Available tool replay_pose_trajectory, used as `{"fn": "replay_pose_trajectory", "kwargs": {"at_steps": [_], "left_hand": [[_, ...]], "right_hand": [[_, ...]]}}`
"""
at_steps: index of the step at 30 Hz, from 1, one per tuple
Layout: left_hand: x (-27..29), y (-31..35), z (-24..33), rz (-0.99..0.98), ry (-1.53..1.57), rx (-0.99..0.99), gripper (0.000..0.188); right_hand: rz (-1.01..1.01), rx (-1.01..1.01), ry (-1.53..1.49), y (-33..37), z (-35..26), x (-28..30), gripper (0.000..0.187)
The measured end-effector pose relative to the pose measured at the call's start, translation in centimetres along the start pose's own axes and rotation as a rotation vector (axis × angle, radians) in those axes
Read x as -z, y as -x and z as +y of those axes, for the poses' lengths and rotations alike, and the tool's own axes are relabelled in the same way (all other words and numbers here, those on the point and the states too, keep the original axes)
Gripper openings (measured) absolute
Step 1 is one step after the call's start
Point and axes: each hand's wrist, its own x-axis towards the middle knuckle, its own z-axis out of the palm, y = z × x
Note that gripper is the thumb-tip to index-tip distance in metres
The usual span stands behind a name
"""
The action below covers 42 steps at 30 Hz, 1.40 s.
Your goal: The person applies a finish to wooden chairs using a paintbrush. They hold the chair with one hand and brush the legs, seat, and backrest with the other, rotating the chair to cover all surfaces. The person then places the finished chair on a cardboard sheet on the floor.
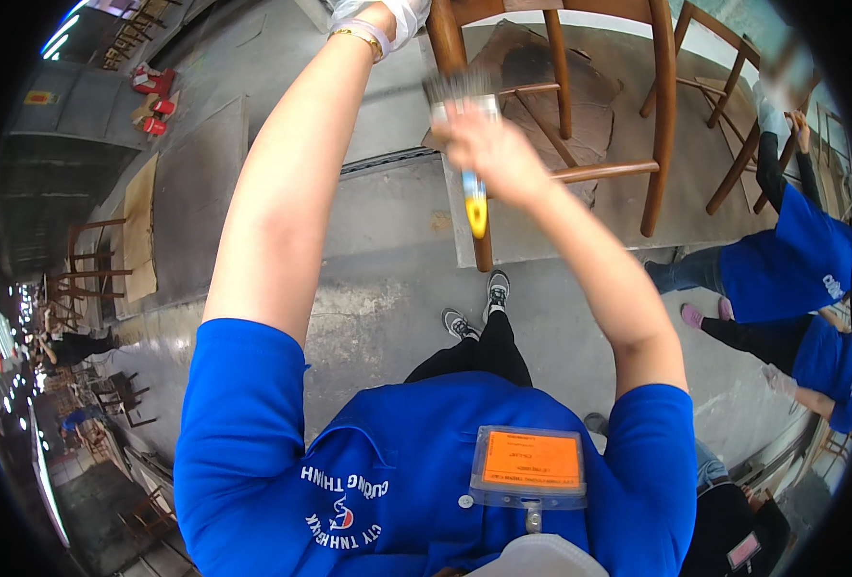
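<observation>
Here the right hand (491, 152) grips a paintbrush (466, 144) against a wooden chair (659, 115)

- The chair (561, 96) is reddish-brown wood, smooth with a slight sheen.
- The brush (469, 144) has dark bristles, a metal band and a glossy blue-and-yellow handle.
- The left hand (388, 14) wears a thin, translucent glove.
- The floor (388, 260) is rough, matt grey concrete.

A grey concrete floor (388, 288), stained and patchy, fills a large workshop. Flat cardboard sheets (139, 231) lie on it at the left, near red containers (153, 101). More wooden chairs (94, 252) stand along the left side. Strip lights (59, 37) glow at the upper left. Co-workers in blue shirts (796, 255) crouch at the right.
</observation>
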Motion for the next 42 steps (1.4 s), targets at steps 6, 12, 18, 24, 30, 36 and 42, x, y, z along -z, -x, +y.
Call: {"fn": "replay_pose_trajectory", "kwargs": {"at_steps": [6, 12, 18, 24, 30, 36, 42], "left_hand": [[-0.2, -0.5, -1.2, 0.013, -0.060, -0.058, 0.054], [-0.8, -1.3, -3.1, 0.023, -0.180, -0.103, 0.046], [-1.5, -2.5, -4.9, 0.029, -0.265, -0.141, 0.038], [-2.9, -3.0, -5.9, 0.030, -0.329, -0.156, 0.030], [-4.3, -1.5, -5.5, 0.014, -0.427, -0.213, 0.034], [-5.3, 0.0, -4.8, 0.028, -0.374, -0.174, 0.035], [-4.8, -0.7, -6.4, 0.010, -0.522, -0.338, 0.044]], "right_hand": [[-0.717, -0.128, -0.324, 14.1, -14.8, -1.5, 0.016], [-0.063, -0.429, -0.378, 10.9, -10.2, -3.7, 0.012], [-0.544, -0.492, -0.288, 22.9, -19.9, -4.7, 0.016], [1.476, -2.014, -1.435, 24.2, -19.2, -7.5, 0.018], [1.459, -2.030, -1.691, 21.6, -15.5, -9.9, 0.023], [1.393, -1.980, -1.575, 22.1, -13.7, -9.0, 0.017], [1.333, -2.476, -1.364, 21.5, -16.6, -9.8, 0.020]]}}
